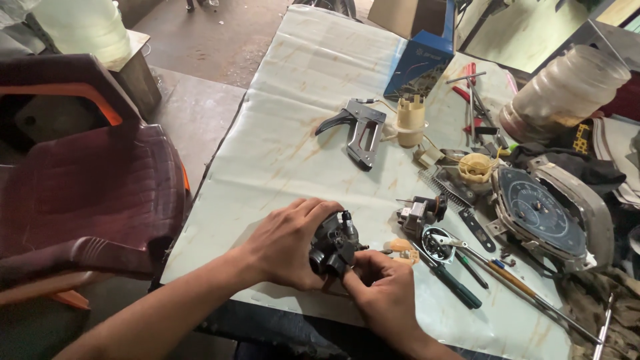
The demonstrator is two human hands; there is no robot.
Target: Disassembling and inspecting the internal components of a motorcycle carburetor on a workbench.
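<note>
Seen from the head camera, looking down, both hands met over a small dark metal engine part (333, 243), probably a carburettor, held just above the near edge of a pale, stained table cover (300, 133). The left hand (287, 247) wrapped around the part from the left, fingers curled over its top, apparently to steady it. The right hand (383, 287) came up from below and to the right, its thumb and fingertips pinched against the part's lower side, as if working a small fitting there; exactly what it gripped was hidden by the fingers.

Just right of the hands lay a smaller grey part (420, 212), a round metal piece (437, 243), and a dark-handled screwdriver (457, 283), all close enough to grab. Further right sat a round speedometer unit (543, 217). Beyond the hands, well apart, rested a grey metal lever bracket (360, 130), a cream plastic fitting (410, 120) and a blue box (420, 63). A dark red plastic chair (87, 193) stood to the left.
</note>
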